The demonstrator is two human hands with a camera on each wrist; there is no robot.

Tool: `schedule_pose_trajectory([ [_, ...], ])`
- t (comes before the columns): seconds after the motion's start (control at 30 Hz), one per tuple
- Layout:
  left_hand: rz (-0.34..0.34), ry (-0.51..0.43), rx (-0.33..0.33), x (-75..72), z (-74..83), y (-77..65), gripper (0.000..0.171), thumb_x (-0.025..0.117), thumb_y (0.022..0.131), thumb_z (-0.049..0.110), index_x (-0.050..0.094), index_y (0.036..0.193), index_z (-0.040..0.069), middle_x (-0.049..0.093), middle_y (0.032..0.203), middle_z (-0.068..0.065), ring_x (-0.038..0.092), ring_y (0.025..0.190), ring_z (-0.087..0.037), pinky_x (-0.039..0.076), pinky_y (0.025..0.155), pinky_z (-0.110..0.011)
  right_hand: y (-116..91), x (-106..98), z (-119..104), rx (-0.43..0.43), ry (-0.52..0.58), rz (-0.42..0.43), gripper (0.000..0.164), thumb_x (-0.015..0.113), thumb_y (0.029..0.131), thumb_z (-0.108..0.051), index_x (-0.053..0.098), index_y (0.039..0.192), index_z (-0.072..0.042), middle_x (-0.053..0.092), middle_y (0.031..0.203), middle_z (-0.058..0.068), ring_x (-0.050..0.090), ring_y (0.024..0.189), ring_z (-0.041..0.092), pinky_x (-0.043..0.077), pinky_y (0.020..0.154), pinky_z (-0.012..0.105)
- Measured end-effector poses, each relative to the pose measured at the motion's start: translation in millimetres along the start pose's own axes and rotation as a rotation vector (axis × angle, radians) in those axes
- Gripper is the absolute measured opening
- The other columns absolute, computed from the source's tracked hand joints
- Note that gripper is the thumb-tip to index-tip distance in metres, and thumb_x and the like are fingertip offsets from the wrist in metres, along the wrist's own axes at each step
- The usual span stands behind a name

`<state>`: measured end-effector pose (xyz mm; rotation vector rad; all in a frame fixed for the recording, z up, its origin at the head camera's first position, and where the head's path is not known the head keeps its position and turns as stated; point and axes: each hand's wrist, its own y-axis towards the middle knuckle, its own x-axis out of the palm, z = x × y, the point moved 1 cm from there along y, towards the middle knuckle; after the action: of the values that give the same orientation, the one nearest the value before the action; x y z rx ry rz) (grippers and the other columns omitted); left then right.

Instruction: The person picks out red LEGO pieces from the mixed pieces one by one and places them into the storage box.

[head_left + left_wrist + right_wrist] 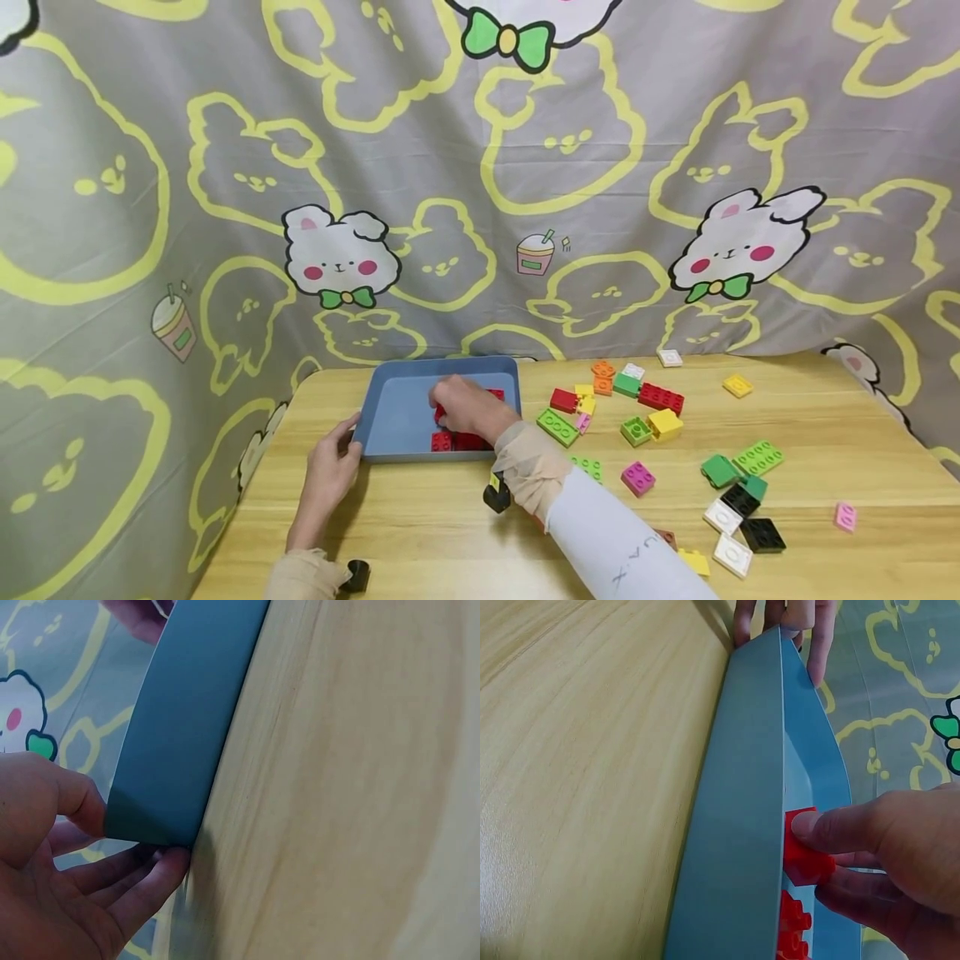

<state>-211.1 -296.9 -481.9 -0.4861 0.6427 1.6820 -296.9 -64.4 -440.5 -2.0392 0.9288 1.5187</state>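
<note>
While your left hand grips the near left corner of the blue tray, your right hand pinches a red block between thumb and fingers inside it. Other red bricks lie in the tray's right part. The tray sits far left on the bench, with loose coloured bricks scattered to its right.
</note>
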Motion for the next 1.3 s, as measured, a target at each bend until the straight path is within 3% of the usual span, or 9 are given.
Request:
schedule_pose_trajectory([
  [0.37,-0.001,-0.005,-0.009,0.7,0.0,-1.2,0.05,0.049,0.097,-0.004,0.052,0.147,-0.004,0.062,0.13,-0.034,0.062,0.119,-0.043,0.049,0.1,-0.054,-0.6,5.5,-0.8,0.008,-0.02,-0.013,0.017,0.078,0.09,-0.009,0.078,0.107,-0.007,0.073,0.103,0.002,0.068,0.095,0.014,0.055,0.081,0.023],
  [0.7,-0.013,-0.008,-0.016,0.9,0.6,-1.3,0.05,0.049,0.098,-0.002,0.05,0.148,-0.004,0.06,0.133,-0.035,0.061,0.121,-0.045,0.049,0.101,-0.055,-2.4,5.6,1.6,0.009,0.01,0.0,0.016,0.076,0.092,-0.01,0.078,0.108,-0.006,0.074,0.104,0.005,0.068,0.091,0.015,0.056,0.081,0.024],
  [1.03,-0.013,0.002,-0.014,-2.6,-1.2,-1.0,0.051,0.048,0.099,-0.002,0.049,0.15,-0.003,0.058,0.135,-0.035,0.06,0.123,-0.045,0.049,0.101,-0.056,-17.0,-23.0,-1.3,-0.069,-0.005,0.093,0.023,0.069,0.097,-0.01,0.075,0.118,-0.003,0.07,0.115,0.01,0.067,0.106,0.023,0.056,0.086,0.028],
  [1.3,-0.017,-0.002,-0.013,-2.0,-2.4,0.3,0.05,0.048,0.099,-0.002,0.05,0.149,-0.003,0.058,0.134,-0.035,0.059,0.124,-0.045,0.048,0.102,-0.056,-45.7,-49.8,5.0,-0.055,0.101,0.168,0.025,0.069,0.098,-0.011,0.072,0.122,-0.004,0.068,0.12,0.011,0.067,0.105,0.025,0.057,0.087,0.035],
])
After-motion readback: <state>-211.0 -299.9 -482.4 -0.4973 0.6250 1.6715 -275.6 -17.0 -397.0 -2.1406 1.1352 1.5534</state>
